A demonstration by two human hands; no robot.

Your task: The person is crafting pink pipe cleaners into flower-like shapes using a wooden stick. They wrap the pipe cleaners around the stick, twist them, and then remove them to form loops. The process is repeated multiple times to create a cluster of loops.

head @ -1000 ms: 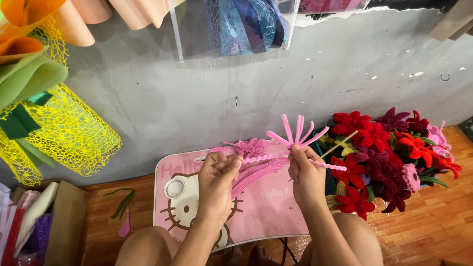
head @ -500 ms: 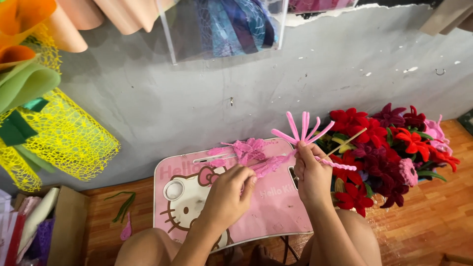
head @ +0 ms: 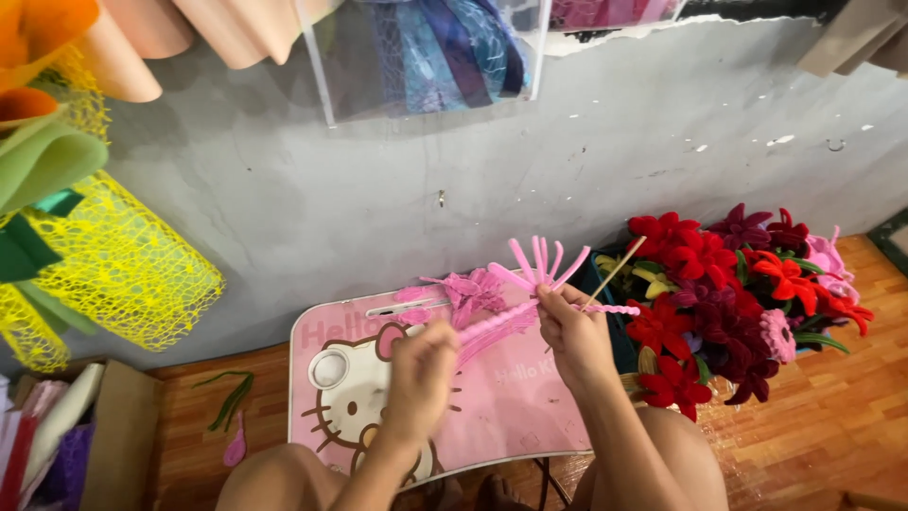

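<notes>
Netting (head: pixel 113 274), yellow, hangs far left, well apart from the pink tray (head: pixel 511 407). Above the tray the left hand (head: pixel 421 378) pinches pink stems (head: pixel 492 326); the right hand (head: pixel 572 331) clasps the pink flower (head: pixel 539 270). Red flowers (head: pixel 719 303) crowd the tray's right edge.

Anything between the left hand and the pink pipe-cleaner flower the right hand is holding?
Nothing visible. The right hand pinches the pink pipe-cleaner flower at its base. The left hand, motion-blurred, sits at the lower end of the pink stems trailing from it. Only the pink lap table lies beneath them.
</notes>
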